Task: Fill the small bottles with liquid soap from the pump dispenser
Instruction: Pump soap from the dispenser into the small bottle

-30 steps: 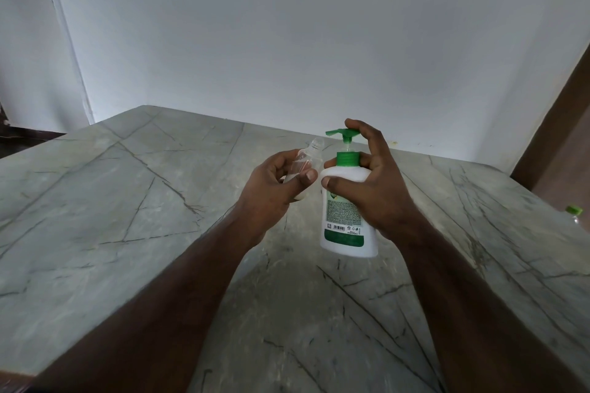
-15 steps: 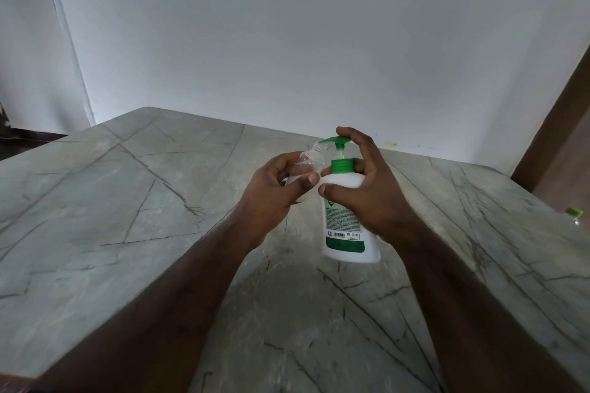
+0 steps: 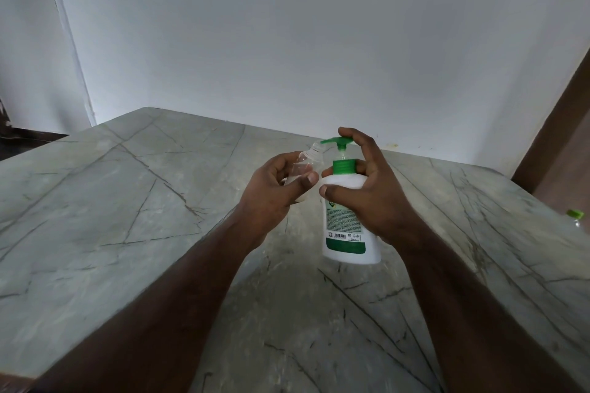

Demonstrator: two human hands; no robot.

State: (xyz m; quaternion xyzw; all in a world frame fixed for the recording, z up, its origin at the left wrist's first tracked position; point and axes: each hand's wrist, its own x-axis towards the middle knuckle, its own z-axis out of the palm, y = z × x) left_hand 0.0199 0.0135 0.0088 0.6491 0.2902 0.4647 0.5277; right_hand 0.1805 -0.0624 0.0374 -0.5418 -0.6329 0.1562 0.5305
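The grey veined counter [image 3: 134, 201] spreads under both hands. The right hand [image 3: 372, 191] grips the white pump bottle [image 3: 346, 233], thumb and fingers curled round its shoulder and one finger on the green pump head [image 3: 338, 141]. Just left of it, the left hand [image 3: 274, 191] pinches the small clear bottle [image 3: 305, 166], tilted, its open mouth just under the pump spout beside the right hand's fingertips.

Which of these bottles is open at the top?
The small clear plastic bottle in the left hand: its neck is bare, while the white soap bottle wears a green pump.
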